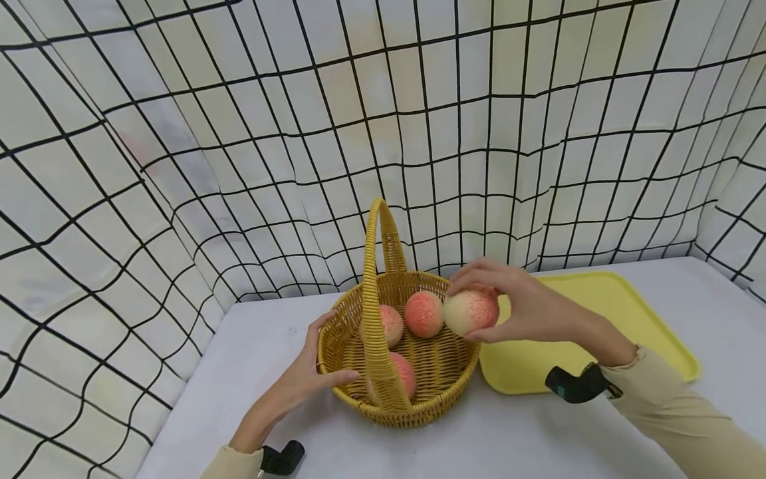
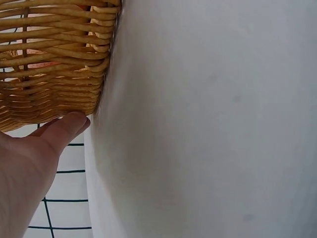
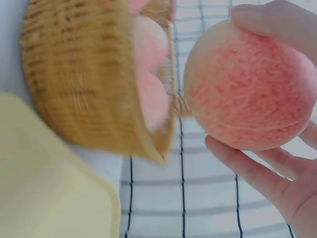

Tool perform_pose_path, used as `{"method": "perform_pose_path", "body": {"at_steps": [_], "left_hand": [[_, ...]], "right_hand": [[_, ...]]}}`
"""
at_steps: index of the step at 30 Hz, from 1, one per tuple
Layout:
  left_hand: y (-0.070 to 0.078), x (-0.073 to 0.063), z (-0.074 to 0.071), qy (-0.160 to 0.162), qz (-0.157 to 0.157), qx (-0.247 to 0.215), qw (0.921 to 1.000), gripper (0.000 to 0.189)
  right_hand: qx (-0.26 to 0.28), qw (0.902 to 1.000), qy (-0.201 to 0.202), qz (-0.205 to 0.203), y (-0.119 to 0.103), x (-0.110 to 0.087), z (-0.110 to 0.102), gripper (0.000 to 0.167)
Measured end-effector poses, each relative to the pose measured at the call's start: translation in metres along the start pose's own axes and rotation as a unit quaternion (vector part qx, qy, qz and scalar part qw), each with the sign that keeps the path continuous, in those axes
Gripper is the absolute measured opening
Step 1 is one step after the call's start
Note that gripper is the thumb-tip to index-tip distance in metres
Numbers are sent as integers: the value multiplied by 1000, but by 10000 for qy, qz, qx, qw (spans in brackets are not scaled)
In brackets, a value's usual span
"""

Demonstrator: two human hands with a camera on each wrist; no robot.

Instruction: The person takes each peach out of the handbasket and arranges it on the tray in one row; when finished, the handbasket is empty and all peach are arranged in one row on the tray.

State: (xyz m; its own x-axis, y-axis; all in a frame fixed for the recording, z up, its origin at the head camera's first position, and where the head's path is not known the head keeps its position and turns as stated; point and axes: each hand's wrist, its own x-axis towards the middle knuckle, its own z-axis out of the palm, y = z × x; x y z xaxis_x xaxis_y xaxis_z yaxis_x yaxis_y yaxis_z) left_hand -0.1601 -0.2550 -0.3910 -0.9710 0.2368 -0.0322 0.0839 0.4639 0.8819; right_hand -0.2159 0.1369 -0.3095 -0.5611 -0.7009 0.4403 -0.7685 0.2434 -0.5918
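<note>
My right hand [image 1: 517, 299] pinches a peach [image 1: 471, 311], cream and pink, between thumb and fingers. In the head view the peach overlaps the right rim of a wicker basket [image 1: 439, 404] with a tall arched handle. Large in the right wrist view, the held peach [image 3: 250, 89] stands beside the basket [image 3: 79, 74]. Three more peaches lie inside the basket, one at the back [image 1: 424, 314], one at the left [image 1: 391, 326], and one near the front, partly behind the handle. My left hand [image 1: 302, 372] holds the basket's left side, thumb and fingers spread about the rim.
A yellow tray [image 1: 652, 332] lies on the white table [image 1: 335, 452] to the right of the basket, partly hidden by my right arm. Black netting [image 1: 419, 166] over white cloth closes off the back and sides. A black wrist camera [image 1: 577, 384] sits at my right cuff.
</note>
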Motion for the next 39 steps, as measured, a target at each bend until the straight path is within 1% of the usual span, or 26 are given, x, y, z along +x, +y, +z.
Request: {"method": "perform_pose_path", "body": {"at_steps": [3, 5, 9, 15, 23, 28, 31, 36, 39], "left_hand": [[-1, 0, 0, 29, -86, 31, 10000, 111], [-1, 0, 0, 50, -124, 113, 9998, 110], [0, 0, 0, 117, -140, 382, 9991, 107], [3, -3, 2, 311, -167, 822, 9960, 100], [8, -4, 5, 485, -113, 1126, 9924, 95], [9, -6, 5, 552, -118, 1367, 9890, 92], [10, -6, 5, 538, -141, 1433, 9881, 92], [11, -7, 5, 541, -229, 1506, 9869, 92], [10, -7, 6, 566, -162, 1386, 9886, 91]], "right_hand": [[30, 9992, 391, 123, 6, -10, -19, 54], [18, 9976, 604, 327, 11, -18, -29, 56], [40, 9941, 819, 708, 21, -32, -38, 58], [108, 9906, 824, 1087, 36, -47, -38, 54], [187, 9880, 778, 1319, 53, -60, -36, 53], [177, 9855, 754, 1509, 58, -66, -37, 54], [183, 9845, 780, 1563, 58, -69, -37, 54], [309, 9850, 755, 1520, 60, -72, -34, 53], [395, 9851, 723, 1507, 63, -72, -30, 54]]}}
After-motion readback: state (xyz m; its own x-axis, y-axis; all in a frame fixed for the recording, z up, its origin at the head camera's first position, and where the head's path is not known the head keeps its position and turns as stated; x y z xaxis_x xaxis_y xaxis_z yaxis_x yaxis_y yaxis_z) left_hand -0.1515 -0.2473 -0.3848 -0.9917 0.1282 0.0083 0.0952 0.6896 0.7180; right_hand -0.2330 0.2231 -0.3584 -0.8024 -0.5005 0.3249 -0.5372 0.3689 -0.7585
